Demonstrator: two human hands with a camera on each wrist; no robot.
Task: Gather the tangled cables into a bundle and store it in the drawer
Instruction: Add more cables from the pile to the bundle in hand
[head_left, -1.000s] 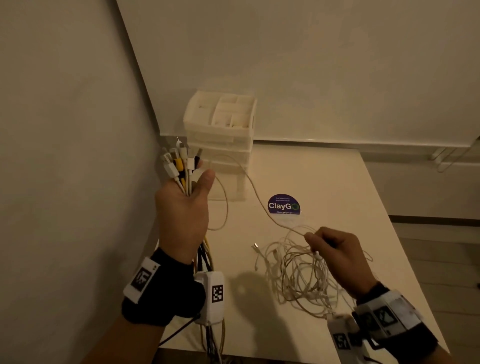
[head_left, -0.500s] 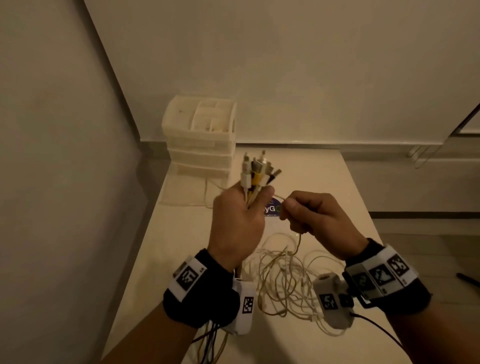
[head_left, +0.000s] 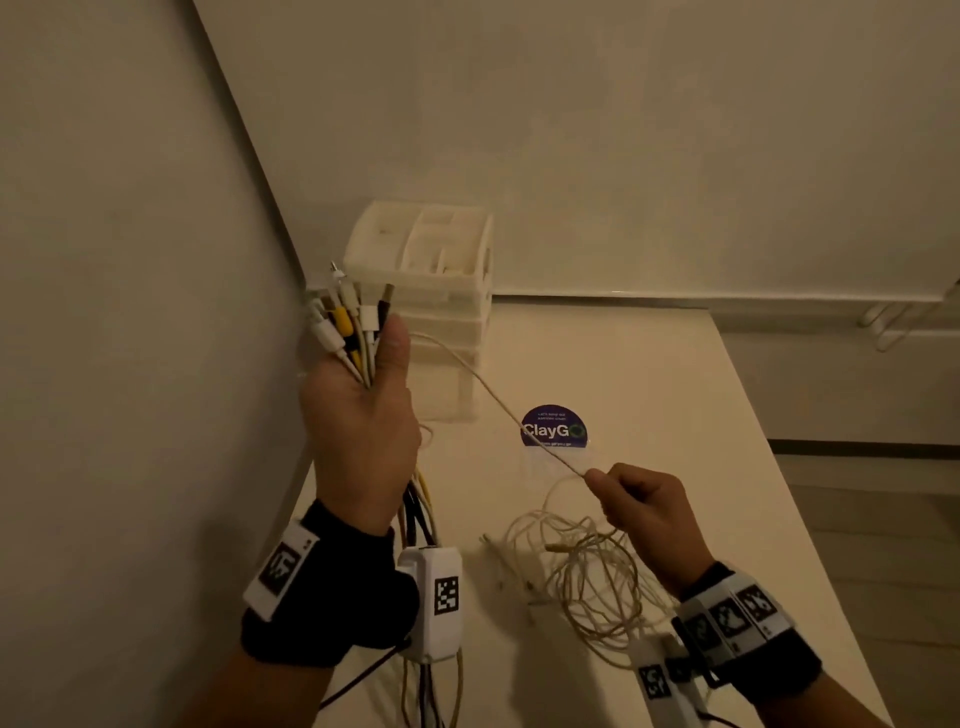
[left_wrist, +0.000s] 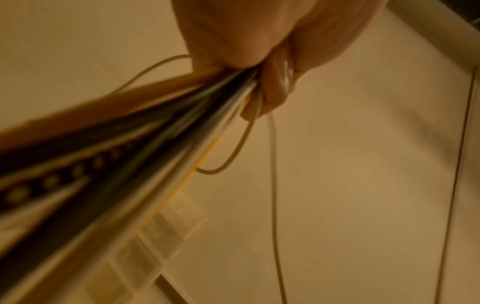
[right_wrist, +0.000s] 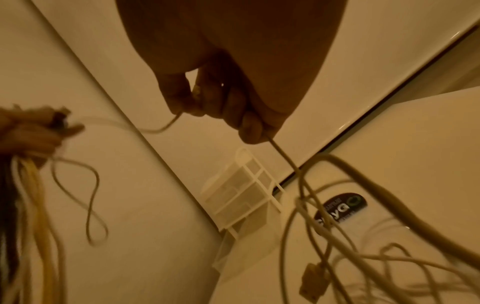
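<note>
My left hand (head_left: 363, 410) is raised at the left and grips a bundle of cables (head_left: 353, 325), plug ends fanned upward, white, yellow and black; the cords (left_wrist: 155, 148) hang down below the fist. A thin white cable (head_left: 493, 400) runs taut from that hand down to my right hand (head_left: 639, 504), which pinches it (right_wrist: 280, 152) above the table. Below the right hand lies a loose tangle of white cables (head_left: 582, 577) on the table. A white plastic drawer unit (head_left: 431, 291) stands in the back left corner, its drawers pushed in.
The white table (head_left: 675, 395) carries a round purple ClayGO sticker (head_left: 553, 428). Walls stand close on the left and behind the drawer unit. The table's right edge drops to the floor (head_left: 883, 519).
Half a second ago both hands were together over the table's middle. The left hand has since moved up and left with the bundle, the right hand down and right, pulling the white cable taut.
</note>
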